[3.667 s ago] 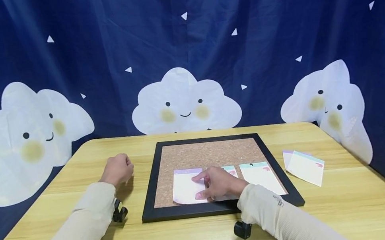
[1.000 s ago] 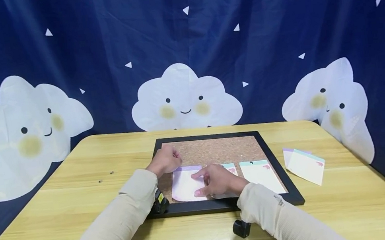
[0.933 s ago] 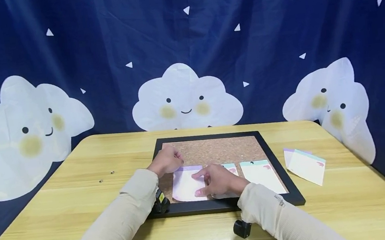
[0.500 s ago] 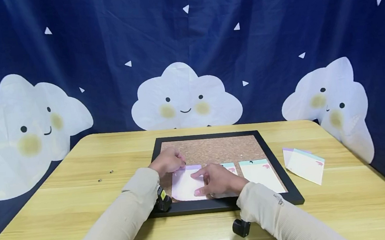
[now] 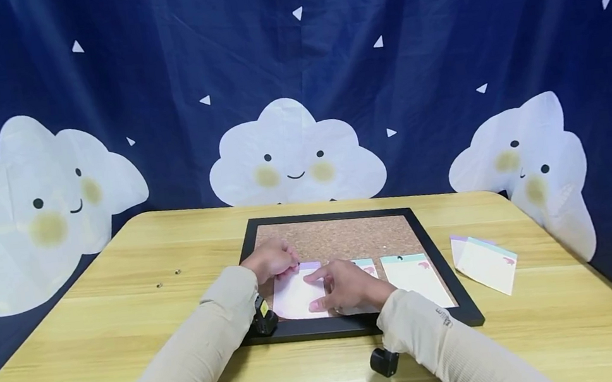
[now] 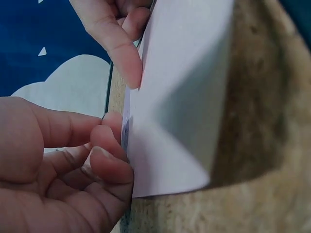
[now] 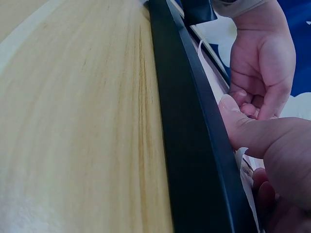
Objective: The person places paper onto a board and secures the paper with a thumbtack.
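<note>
In the head view a white note with a purple top strip (image 5: 296,300) lies on the cork board (image 5: 346,236), inside its black frame. My left hand (image 5: 273,259) is at the note's top edge, thumb and fingertip pinching a tiny dark thumbtack (image 6: 103,118), mostly hidden by the fingers. With spread thumb and forefinger, my right hand (image 5: 352,286) presses the note's right side and partly covers a green-topped note (image 5: 366,268). Another green-topped note (image 5: 417,285) lies at the board's right, a tack (image 5: 399,258) at its top. The purple-topped note's lower corner curls up in the left wrist view.
Two small tacks (image 5: 178,272) lie on the wooden table (image 5: 101,343) left of the board. Two loose overlapping notes (image 5: 490,267) rest right of the frame (image 5: 455,287). Behind the table hangs a blue curtain (image 5: 288,46) with clouds.
From the table on the left, my left hand has come over to the board and slid slightly right along the note's purple strip. My right hand has stayed on the note.
</note>
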`<state>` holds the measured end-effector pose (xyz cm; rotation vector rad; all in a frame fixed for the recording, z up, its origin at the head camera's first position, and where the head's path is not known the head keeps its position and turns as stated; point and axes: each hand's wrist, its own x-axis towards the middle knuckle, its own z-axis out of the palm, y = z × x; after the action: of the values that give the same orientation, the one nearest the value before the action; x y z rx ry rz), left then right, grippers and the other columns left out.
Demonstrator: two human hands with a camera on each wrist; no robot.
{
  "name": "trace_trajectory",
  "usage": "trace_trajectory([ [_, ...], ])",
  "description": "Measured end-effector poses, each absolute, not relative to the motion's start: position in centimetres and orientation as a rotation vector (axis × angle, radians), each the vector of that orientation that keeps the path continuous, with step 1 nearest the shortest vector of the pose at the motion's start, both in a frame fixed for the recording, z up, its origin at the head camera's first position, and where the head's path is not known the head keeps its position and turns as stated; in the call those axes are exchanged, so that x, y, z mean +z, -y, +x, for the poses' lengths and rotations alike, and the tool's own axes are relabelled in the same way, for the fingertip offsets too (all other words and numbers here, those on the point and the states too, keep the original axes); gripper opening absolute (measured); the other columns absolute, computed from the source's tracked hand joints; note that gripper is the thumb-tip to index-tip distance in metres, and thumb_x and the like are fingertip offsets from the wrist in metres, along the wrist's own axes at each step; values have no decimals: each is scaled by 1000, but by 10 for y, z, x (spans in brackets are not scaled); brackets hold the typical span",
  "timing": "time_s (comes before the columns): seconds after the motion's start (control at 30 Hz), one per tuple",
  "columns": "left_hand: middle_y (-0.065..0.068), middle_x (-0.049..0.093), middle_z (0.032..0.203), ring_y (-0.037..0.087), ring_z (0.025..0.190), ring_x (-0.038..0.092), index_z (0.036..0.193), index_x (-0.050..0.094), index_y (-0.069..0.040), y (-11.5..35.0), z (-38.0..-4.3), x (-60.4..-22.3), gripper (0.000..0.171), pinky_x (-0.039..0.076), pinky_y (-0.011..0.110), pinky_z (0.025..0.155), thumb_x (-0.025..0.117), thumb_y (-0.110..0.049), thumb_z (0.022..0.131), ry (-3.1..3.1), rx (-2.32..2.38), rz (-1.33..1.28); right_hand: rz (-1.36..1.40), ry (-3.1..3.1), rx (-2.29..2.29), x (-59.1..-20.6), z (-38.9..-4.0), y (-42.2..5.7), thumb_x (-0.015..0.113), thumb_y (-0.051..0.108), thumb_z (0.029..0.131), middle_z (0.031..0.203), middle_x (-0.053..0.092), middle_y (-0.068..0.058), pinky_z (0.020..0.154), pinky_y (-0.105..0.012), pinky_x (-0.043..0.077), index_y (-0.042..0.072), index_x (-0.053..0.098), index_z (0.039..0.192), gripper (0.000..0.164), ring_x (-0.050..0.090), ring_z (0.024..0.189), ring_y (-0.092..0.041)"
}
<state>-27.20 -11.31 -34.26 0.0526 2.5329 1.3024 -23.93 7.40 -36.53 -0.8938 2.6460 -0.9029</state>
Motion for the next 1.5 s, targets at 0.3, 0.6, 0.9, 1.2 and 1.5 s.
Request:
trace_trajectory([
  [0.3,6,59,67,14,59,49,87,69,1,111,-275,-343,7,43,22,53,64,5,83,-2565,1262,30,-863,-2632,-920,-365,-239,-74,83,25,77,62,58,1,58,-24,44,10,68,123,51,50,56,-11],
  [0.6,5,56,63,13,55,46,82,68,1,108,-278,-340,11,40,21,50,61,1,90,-2561,1211,-10,-831,-2626,-924,-364,-238,-73,83,24,77,62,58,0,61,-26,45,11,68,124,51,50,57,-12],
  [0.9,3,52,59,12,50,42,75,67,1,107,-280,-337,21,36,20,46,56,-2,94,-2557,1148,-22,-850,-2630,-928,-366,-241,-74,83,25,77,62,58,1,61,-25,46,11,68,124,51,50,57,-11],
  [1.2,3,52,57,11,48,42,72,66,0,105,-283,-339,21,36,20,45,58,1,91,-2554,1135,-53,-834,-2635,-930,-367,-241,-74,84,25,77,61,58,1,61,-25,45,11,68,123,51,50,56,-11],
  [1.5,5,51,57,13,49,43,74,66,0,106,-285,-340,20,35,22,44,58,0,92,-2496,1198,-83,-826,-2633,-931,-366,-240,-74,84,25,77,61,58,1,62,-25,46,12,69,123,50,50,57,-11],
])
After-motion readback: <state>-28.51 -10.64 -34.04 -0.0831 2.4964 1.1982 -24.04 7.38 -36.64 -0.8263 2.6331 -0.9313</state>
